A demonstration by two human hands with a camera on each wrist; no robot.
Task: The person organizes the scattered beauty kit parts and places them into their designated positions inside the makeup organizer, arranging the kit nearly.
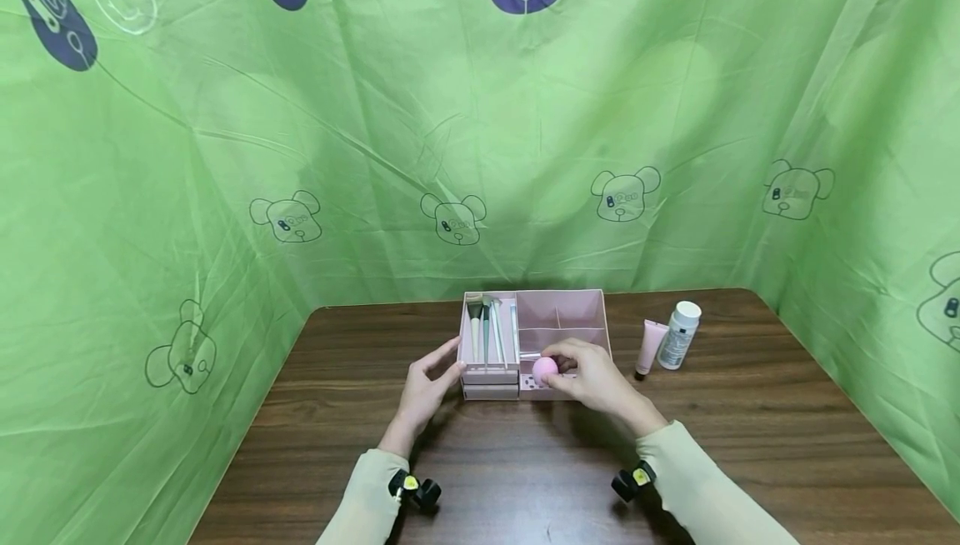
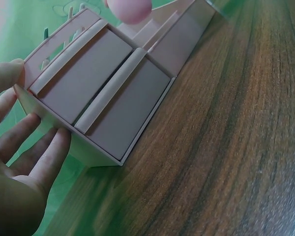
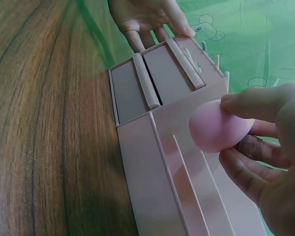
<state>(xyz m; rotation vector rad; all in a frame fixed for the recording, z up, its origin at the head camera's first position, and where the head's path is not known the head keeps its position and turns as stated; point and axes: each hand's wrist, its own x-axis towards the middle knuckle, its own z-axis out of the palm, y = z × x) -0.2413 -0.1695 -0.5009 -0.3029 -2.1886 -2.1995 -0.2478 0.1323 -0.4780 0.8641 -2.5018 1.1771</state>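
A pink makeup organizer point(image 1: 564, 301) stands on the table, with several makeup brushes point(image 1: 485, 332) in its left compartment. Two shut drawers point(image 2: 83, 73) sit below the brushes. My right hand point(image 1: 596, 377) pinches a round pink makeup sponge point(image 3: 219, 127) between thumb and fingers, above the front of the divided right side. Fairly straight, the fingers of my left hand point(image 1: 422, 395) touch the organizer's left side. Its thumb lies at the upper front corner in the left wrist view. What lies under the right hand is partly hidden.
Right of the organizer, a pink squeeze tube point(image 1: 651, 345) stands on its dark cap beside a white bottle point(image 1: 679, 335). The brown wooden table point(image 1: 360, 345) extends on both sides. A green printed curtain point(image 1: 525, 128) hangs behind and around it.
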